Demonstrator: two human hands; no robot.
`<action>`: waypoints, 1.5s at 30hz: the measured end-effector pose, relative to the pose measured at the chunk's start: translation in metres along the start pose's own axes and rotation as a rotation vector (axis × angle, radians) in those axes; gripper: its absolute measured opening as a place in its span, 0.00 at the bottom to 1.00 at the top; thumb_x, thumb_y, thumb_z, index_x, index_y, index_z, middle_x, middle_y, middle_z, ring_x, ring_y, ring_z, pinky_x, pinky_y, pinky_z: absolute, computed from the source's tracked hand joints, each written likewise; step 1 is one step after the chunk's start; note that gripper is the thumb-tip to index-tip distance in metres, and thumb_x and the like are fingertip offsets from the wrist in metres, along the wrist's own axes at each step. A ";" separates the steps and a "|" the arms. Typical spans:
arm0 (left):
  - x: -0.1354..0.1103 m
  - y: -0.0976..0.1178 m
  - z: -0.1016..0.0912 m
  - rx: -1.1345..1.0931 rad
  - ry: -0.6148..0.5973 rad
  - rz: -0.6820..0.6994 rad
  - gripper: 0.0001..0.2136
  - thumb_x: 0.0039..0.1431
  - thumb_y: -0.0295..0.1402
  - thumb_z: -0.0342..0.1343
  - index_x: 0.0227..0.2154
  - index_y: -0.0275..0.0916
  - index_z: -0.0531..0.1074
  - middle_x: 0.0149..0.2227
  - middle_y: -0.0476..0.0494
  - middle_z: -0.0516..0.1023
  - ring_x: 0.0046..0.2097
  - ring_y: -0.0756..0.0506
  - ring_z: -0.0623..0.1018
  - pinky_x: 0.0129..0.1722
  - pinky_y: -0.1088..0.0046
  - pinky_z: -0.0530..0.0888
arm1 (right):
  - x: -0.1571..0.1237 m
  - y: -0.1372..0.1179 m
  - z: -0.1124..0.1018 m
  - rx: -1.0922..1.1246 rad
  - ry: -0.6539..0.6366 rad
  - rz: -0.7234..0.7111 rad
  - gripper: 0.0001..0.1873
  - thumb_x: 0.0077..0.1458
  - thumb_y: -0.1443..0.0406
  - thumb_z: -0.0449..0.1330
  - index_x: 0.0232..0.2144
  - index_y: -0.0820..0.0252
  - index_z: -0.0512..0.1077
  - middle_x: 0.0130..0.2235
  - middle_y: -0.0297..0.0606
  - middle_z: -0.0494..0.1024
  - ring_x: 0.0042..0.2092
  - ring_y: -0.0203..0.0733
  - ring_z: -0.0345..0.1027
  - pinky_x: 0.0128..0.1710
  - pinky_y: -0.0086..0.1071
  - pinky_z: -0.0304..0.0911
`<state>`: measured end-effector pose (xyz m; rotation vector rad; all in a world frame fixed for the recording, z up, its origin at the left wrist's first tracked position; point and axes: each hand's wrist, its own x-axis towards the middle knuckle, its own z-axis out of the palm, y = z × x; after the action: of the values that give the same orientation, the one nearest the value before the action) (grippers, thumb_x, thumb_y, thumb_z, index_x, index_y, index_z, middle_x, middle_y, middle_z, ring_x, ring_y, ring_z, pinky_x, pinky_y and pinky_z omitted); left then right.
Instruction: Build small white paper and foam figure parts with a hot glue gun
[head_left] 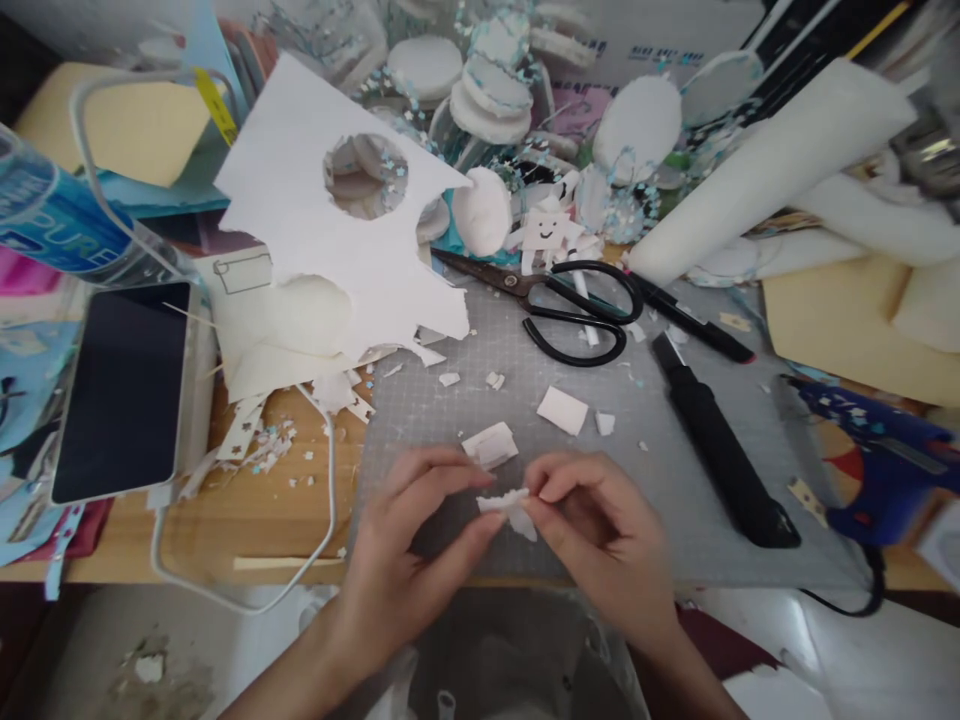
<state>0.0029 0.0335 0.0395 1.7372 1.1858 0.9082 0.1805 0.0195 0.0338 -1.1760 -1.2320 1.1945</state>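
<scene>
Over the near edge of the grey cutting mat (675, 480), both hands pinch one small white paper piece (512, 507) between them. My left hand (420, 545) grips its left end with thumb and fingers closed. My right hand (600, 530) pinches the right end. Small white paper scraps (562, 410) lie on the mat just beyond the hands. Further back are black-handled scissors (570, 300), a black pen (694, 320) and a black craft knife (716, 445).
A phone (120, 390) with a white cable lies at the left beside a water bottle (52, 215). A large white sheet with a round hole (337, 220) is behind. A blue glue gun (877, 460) sits at the right. White foam discs (487, 100) and a foam roll (772, 165) crowd the back.
</scene>
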 end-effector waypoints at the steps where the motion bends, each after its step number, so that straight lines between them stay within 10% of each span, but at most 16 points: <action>1: -0.002 0.003 0.000 -0.085 -0.007 -0.042 0.06 0.59 0.27 0.59 0.39 0.40 0.74 0.39 0.47 0.77 0.42 0.49 0.76 0.42 0.76 0.73 | -0.002 -0.003 0.002 0.026 0.014 -0.001 0.10 0.57 0.74 0.59 0.34 0.53 0.69 0.35 0.30 0.71 0.39 0.30 0.68 0.39 0.20 0.66; 11: -0.014 0.028 -0.002 -0.578 -0.014 -0.398 0.03 0.57 0.28 0.62 0.32 0.44 0.77 0.27 0.54 0.76 0.29 0.56 0.74 0.30 0.88 0.71 | -0.017 -0.027 0.001 0.130 -0.118 0.194 0.06 0.58 0.68 0.60 0.37 0.51 0.72 0.30 0.29 0.71 0.29 0.28 0.64 0.27 0.18 0.61; 31: -0.018 0.032 -0.001 -0.539 0.008 -0.248 0.10 0.59 0.23 0.58 0.36 0.47 0.78 0.34 0.53 0.79 0.35 0.55 0.77 0.35 0.87 0.73 | -0.020 -0.035 -0.001 0.083 -0.101 0.202 0.05 0.57 0.70 0.60 0.32 0.54 0.73 0.26 0.27 0.71 0.24 0.27 0.64 0.21 0.19 0.60; 38: -0.022 0.026 -0.007 -0.380 -0.084 -0.007 0.14 0.59 0.21 0.56 0.43 0.46 0.72 0.45 0.47 0.75 0.48 0.47 0.74 0.50 0.71 0.72 | -0.022 -0.035 0.000 0.102 -0.074 0.209 0.04 0.58 0.69 0.59 0.33 0.54 0.69 0.26 0.27 0.71 0.24 0.29 0.65 0.21 0.20 0.61; 45: -0.018 0.027 -0.005 -0.335 -0.088 -0.064 0.11 0.59 0.23 0.58 0.41 0.45 0.75 0.37 0.49 0.77 0.41 0.51 0.76 0.41 0.77 0.73 | -0.023 -0.035 -0.001 -0.046 -0.131 0.079 0.06 0.59 0.70 0.58 0.35 0.53 0.70 0.30 0.30 0.73 0.27 0.30 0.68 0.25 0.22 0.64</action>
<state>0.0030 0.0122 0.0638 1.4465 0.9644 0.9234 0.1821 -0.0044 0.0676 -1.2057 -1.3271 1.3258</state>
